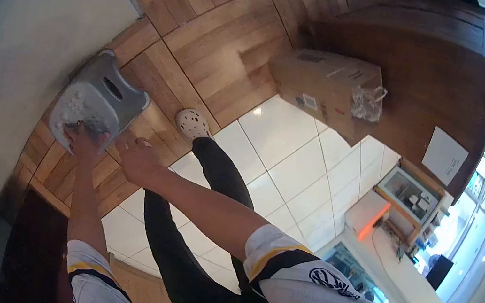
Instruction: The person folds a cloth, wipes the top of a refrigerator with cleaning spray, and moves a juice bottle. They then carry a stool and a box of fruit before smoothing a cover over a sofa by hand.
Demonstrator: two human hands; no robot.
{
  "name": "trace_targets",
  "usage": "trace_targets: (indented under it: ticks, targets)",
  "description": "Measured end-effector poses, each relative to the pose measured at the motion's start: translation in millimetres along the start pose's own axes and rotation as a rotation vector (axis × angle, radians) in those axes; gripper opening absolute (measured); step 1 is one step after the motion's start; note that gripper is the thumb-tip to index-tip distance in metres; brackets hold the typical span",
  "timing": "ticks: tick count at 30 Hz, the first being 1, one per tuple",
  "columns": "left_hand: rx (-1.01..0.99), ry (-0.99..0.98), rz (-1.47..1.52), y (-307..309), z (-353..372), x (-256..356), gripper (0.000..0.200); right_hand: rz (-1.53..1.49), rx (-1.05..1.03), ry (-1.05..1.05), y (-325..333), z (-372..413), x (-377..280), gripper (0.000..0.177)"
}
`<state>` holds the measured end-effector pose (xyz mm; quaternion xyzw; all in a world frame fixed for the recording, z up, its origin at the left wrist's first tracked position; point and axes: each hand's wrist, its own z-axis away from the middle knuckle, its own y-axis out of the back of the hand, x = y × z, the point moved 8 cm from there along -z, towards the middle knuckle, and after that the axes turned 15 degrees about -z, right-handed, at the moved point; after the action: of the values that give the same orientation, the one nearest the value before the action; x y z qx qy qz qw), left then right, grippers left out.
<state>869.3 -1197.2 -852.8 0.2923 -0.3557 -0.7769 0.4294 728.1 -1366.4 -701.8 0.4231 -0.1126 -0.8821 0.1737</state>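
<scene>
A grey plastic step stool [122, 81] with a slot in its side stands on the wooden floor by the wall. Whitish spots or suds mark its top surface. My left hand [86, 142] rests on that surface, thumb and fingers apart. A small dark spot shows by the left fingertips, too small to name. Beside the stool's near edge is my right hand [142, 162], its fingers curled in; whatever may be inside them is hidden.
My foot in a light clog [193, 124] is just right of the stool. A cardboard box [331, 89] with clear plastic [368, 102] on it stands against a brown wooden counter [435, 88]. White tiles [283, 142] meet the wood floor. A pale wall [33, 50] borders the left.
</scene>
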Motion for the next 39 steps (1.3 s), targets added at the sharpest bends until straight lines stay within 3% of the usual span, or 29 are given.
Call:
trace_targets:
  ticks: [2, 5, 8, 12, 18, 23, 26, 29, 35, 39]
  targets:
    - [-0.105, 0.093, -0.110, 7.2, -0.5, 6.5, 0.109, -0.114, 0.119, -0.003, 1.5, 6.6, 11.4, 0.058]
    - [-0.213, 0.141, -0.181, 3.1, 5.7, 2.9, 0.109, -0.088, 0.059, -0.139, -9.7, 24.0, 33.4, 0.057]
    - [-0.030, 0.069, -0.060, 50.2, 49.2, 16.0, 0.107, -0.141, 0.214, -0.029, -0.4, 66.8, 28.3, 0.052]
    - [-0.034, -0.055, -0.020, 127.3, 142.6, 15.4, 0.098, -0.275, 0.299, -0.121, 54.0, 172.3, -14.7, 0.042]
    - [0.032, -0.238, -0.078, 262.9, 273.2, 15.2, 0.110, -0.348, 0.541, -0.164, 71.5, 320.4, -51.1, 0.039]
    - [0.160, -0.401, -0.118, 316.3, 331.4, 27.9, 0.112, -0.517, 0.893, -0.169, 81.2, 419.6, -45.0, 0.032]
    - [0.192, -0.414, -0.162, 340.9, 364.3, 56.4, 0.114, -0.636, 0.914, -0.303, 85.4, 472.3, -19.4, 0.032]
    - [0.232, -0.392, -0.182, 346.7, 384.2, 82.9, 0.116, -0.656, 1.080, -0.235, 89.5, 521.0, 6.6, 0.032]
    - [0.176, -0.315, -0.190, 344.0, 434.0, 125.1, 0.123, -0.604, 0.875, -0.211, 77.7, 575.8, 83.5, 0.031]
    - [0.180, -0.190, -0.149, 350.2, 472.4, 165.6, 0.126, -0.699, 0.865, -0.263, 94.2, 659.7, 124.9, 0.030]
